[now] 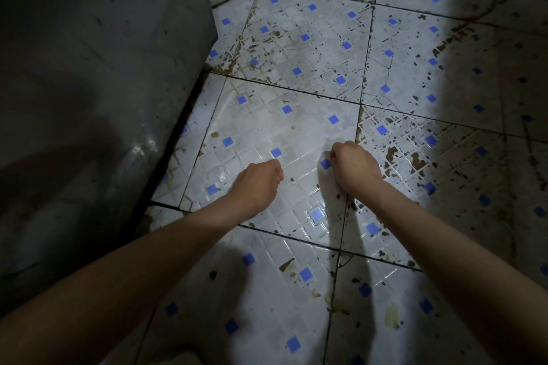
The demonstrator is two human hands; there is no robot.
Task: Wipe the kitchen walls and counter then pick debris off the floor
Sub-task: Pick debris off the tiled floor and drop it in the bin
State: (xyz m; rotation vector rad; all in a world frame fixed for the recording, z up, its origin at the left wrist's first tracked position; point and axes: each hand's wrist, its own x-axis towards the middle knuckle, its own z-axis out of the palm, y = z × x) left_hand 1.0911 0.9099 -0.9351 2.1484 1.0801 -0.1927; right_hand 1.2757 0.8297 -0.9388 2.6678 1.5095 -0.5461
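Subject of the step, judged from the task: debris on the tiled floor [296, 115]. Small dark and brown flecks lie scattered over the white tiles with blue squares, thickest at right of centre and in the upper middle of the frame; one fleck [292, 179] sits between the two hands, and tan patches [393, 315] lie at lower right.

Handling, as assessed: the flecks look light, thin and brittle. Some appear stuck to the glaze as stains (not all may lift). The tile shines as if wet or glossy, so loose bits may slide; a fingertip pinch at a fleck's edge seems the sound hold, or a nail under it.

Left hand [259, 184], centre of frame: fingers curled inward, low over the tile. Whether it holds anything cannot be told.

Right hand [354, 167], right of centre: fingers curled, thumb and forefinger tips drawn together close to a blue square [325, 163]. A pinched item, if any, is too small to confirm.

A dark cabinet side [103, 83] fills the left of the frame.
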